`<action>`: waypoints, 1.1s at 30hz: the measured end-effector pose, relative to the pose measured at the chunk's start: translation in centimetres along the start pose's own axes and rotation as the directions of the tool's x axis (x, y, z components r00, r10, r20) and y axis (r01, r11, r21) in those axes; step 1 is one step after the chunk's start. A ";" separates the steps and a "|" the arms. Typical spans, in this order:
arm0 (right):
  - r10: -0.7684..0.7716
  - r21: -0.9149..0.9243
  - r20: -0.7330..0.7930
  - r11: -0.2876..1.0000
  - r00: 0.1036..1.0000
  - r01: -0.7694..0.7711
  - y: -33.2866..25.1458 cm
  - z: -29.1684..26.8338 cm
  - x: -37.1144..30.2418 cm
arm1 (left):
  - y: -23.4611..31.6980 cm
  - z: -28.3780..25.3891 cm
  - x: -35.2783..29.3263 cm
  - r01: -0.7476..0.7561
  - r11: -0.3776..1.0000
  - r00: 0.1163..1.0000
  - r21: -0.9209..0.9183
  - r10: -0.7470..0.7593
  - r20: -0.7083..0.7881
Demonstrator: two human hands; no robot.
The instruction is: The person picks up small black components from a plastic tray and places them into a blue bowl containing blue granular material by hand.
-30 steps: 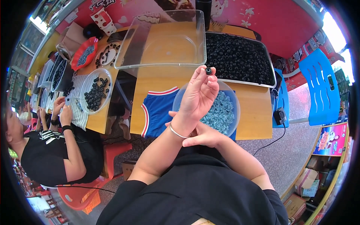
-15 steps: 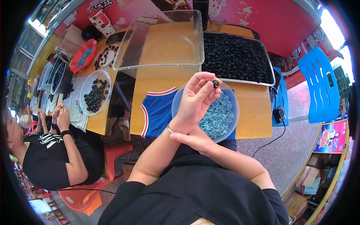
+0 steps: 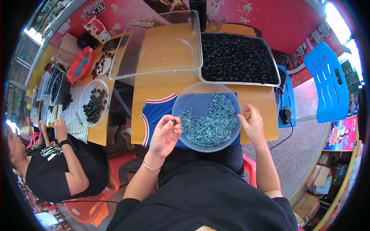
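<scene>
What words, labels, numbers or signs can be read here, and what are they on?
I won't copy wording, but writing shows here:
Co-worker's black shirt: white lettering, distorted.
Pink wall: dark lettering, upper left.
Pink poster, right: lettering, mostly too small.
Black bead in the left hand: none visible.

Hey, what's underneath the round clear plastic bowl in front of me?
Blue fabric with red-and-white trim sticks out beneath the round clear plastic bowl, over the brown wooden table. Small teal pieces inside hide most of what lies directly below.

Left fingers [image 3: 167,126] pinched, right fingers [image 3: 253,110] parted (loosely).
</scene>
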State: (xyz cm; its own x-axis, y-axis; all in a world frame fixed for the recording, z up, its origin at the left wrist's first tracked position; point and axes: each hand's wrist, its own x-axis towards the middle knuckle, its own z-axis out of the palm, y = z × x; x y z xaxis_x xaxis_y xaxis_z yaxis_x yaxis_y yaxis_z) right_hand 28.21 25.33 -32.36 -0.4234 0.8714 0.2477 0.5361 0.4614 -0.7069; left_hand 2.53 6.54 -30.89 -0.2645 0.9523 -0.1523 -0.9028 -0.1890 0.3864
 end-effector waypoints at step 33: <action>-0.236 0.009 -0.034 0.972 0.971 0.236 -1.6 2.4 15.6 | -2.6 1.2 1.4 0.129 0.983 0.990 0.129 -0.120 -0.076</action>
State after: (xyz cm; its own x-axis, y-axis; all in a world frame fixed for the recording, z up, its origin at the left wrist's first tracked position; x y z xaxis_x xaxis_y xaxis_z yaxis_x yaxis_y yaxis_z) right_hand 19.02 37.80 -28.96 -0.5127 0.7431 0.4300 0.4141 0.6528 -0.6344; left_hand 4.89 8.66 -30.98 -0.1796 0.9471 -0.2659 -0.8781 -0.0324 0.4774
